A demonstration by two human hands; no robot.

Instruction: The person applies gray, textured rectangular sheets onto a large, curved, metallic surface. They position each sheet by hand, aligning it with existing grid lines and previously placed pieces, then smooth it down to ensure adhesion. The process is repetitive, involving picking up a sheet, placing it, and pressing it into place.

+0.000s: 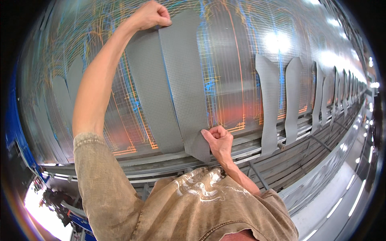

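A long grey sheet piece (183, 68) with a fine grid texture lies lengthwise before me on a shiny metal table (225, 72). My left hand (150, 16) is reached out to its far end, fingers closed at the far left corner. Near the closer end, my right hand (219, 141) is closed with thumb and fingers at the right edge. The piece's near tip hangs over the table's front edge. Another grey sheet piece (148, 84) lies just to its left, partly overlapped by it. What the fingertips pinch is mostly hidden.
More grey pieces stand along the table on the right, such as a curved strip (268, 96) overhanging the edge. Others (62, 96) lie at the left. Orange and blue marks cover the metal surface. A metal rail (241, 156) runs along the front, with slatted framework (301, 160) below.
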